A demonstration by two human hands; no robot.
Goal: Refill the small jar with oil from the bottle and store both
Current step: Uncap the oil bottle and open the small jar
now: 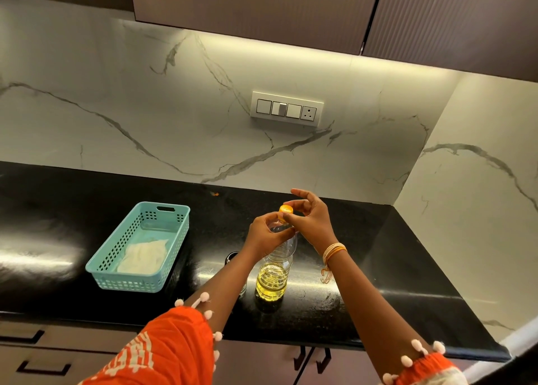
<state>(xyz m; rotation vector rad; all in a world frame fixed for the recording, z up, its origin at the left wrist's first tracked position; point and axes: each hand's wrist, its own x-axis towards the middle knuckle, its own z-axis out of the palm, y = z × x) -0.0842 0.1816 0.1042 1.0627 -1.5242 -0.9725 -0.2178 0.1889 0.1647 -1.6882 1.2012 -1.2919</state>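
The oil bottle (pixel 273 274) stands upright on the black bench (pixel 378 253); left hand (pixel 266 234) grips its neck; right hand (pixel 310 218) fingers pinch the orange cap (pixel 283 210); a teal basket (pixel 139 244) sits left.

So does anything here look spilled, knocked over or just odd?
Nothing looks spilled. The oil bottle stands upright on the black counter, with both hands at its neck and orange cap. One small oddity: an orange speck lies on the counter near the wall; I cannot tell what it is.
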